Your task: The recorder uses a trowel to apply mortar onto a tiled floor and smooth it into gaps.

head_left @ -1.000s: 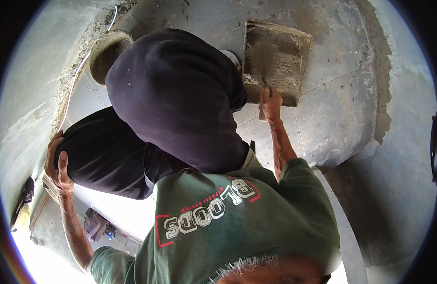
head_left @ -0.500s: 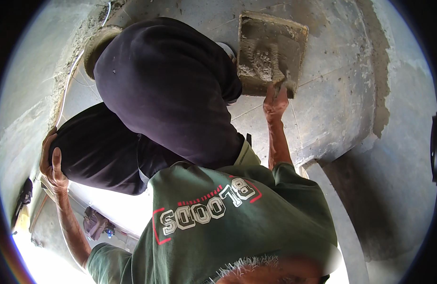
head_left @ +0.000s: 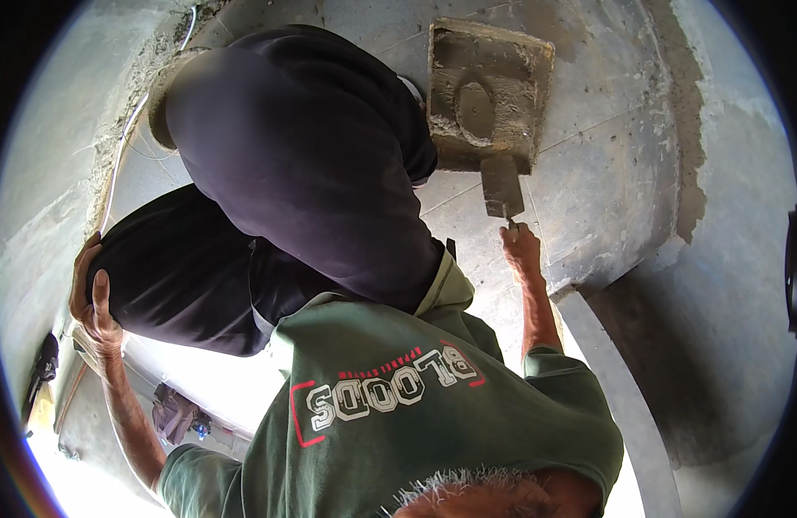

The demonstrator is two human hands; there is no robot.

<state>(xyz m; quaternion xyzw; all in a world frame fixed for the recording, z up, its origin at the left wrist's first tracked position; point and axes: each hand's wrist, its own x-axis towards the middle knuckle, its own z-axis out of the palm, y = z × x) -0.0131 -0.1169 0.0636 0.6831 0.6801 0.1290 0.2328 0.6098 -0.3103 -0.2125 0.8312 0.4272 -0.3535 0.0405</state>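
My right hand (head_left: 522, 250) is closed on the handle of a metal trowel (head_left: 502, 186), its flat blade lying beside the near rim of a square, mortar-crusted tray (head_left: 545, 95). An oval patch of grey mortar (head_left: 474, 110) shows inside the tray. My left hand (head_left: 99, 306) is wrapped round my knee (head_left: 144, 276) in dark trousers, thumb on top. My other raised knee is between the tray and a round bucket, which it partly hides.
The bucket (head_left: 159, 116) stands by the left wall, where a white cable (head_left: 113, 173) runs along rough plaster. A curved concrete ledge (head_left: 610, 388) is at lower right. A bag (head_left: 172, 413) and a dark object (head_left: 46, 354) lie at lower left.
My right hand with the trowel has drawn back from inside the tray toward me, shifting rightward. An oval patch now shows in the mortar. My left hand stays on my knee.
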